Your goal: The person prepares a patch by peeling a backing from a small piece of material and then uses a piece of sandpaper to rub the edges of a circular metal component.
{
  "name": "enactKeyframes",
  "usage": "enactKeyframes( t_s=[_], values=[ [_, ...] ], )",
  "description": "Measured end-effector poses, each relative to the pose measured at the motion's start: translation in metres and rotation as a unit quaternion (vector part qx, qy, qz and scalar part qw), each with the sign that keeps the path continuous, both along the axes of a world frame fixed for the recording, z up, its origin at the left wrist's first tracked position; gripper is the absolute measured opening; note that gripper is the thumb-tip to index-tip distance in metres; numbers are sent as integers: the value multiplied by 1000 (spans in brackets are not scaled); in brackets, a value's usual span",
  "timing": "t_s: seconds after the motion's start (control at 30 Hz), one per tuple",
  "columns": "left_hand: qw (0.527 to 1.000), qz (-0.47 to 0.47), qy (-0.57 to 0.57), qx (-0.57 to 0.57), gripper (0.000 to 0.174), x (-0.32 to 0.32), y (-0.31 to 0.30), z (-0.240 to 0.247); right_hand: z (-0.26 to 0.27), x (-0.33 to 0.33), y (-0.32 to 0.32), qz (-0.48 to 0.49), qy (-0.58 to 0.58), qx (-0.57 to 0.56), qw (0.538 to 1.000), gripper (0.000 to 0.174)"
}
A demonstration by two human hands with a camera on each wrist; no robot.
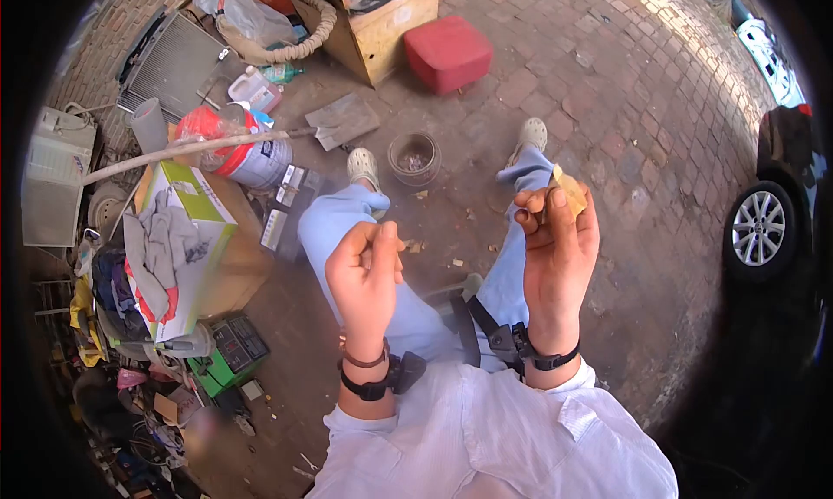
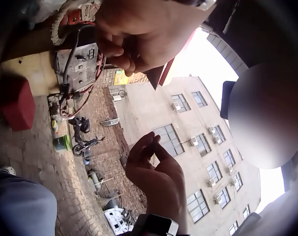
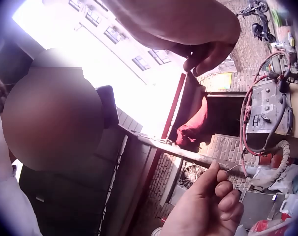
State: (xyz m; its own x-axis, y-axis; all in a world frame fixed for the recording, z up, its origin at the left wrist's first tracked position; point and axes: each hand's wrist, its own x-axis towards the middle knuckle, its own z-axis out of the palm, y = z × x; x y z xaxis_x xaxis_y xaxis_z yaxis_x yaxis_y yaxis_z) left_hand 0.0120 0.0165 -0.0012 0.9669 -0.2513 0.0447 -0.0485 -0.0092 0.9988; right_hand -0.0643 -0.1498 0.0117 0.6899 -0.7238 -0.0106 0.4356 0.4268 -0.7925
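In the head view my left hand point(image 1: 364, 278) is raised above the left knee, fingers curled and thumb tip against the index finger. Its curled fingers also show in the right wrist view, where a thin pale strand point(image 3: 233, 168) passes by the thumb tip of the left hand point(image 3: 200, 209); I cannot tell whether it is held. My right hand point(image 1: 560, 260), apart from the left, pinches a small yellowish piece point(image 1: 570, 193) between thumb and fingers. The left wrist view shows the right hand point(image 2: 159, 179) with its fingertips together; the piece is unclear there.
On the brick ground stand a round pot point(image 1: 415, 159), a shovel point(image 1: 343, 121), a red stool point(image 1: 449, 54) and a wooden box point(image 1: 382, 39). Cartons, cloths point(image 1: 156, 247) and a green case point(image 1: 227, 356) lie to the left. A car wheel point(image 1: 757, 232) is at the right.
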Motion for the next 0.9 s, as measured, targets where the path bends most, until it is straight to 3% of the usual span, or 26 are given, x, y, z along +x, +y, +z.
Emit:
enactKeyframes(
  t_s=[0.13,0.3,0.43,0.57,0.67,0.7,0.77,0.87,0.9],
  values=[
    [997,-13,40,69,22,14,-19,-26,-25,5,-22,-31,17,27,999,22],
    [983,-36,91,156,23,45,-39,-72,-52,25,-53,-33,53,82,995,16],
    [963,-59,146,218,23,81,-52,-130,-90,52,-80,-58,98,100,988,16],
    [937,-82,196,278,20,110,-68,-228,-129,83,-105,-59,135,135,980,16],
    [905,-58,237,347,20,105,-73,-342,-154,108,-124,-50,126,180,974,16],
    [916,-55,174,358,18,89,-60,-407,-159,118,-130,-53,122,194,972,16],
    [862,-91,241,436,23,59,-43,-482,-169,136,-143,-40,122,195,972,16],
    [755,-255,345,496,38,24,-21,-534,-190,156,-159,-20,117,206,971,19],
    [751,-259,352,496,38,16,-18,-546,-197,162,-162,-17,124,206,971,20]
  ],
)
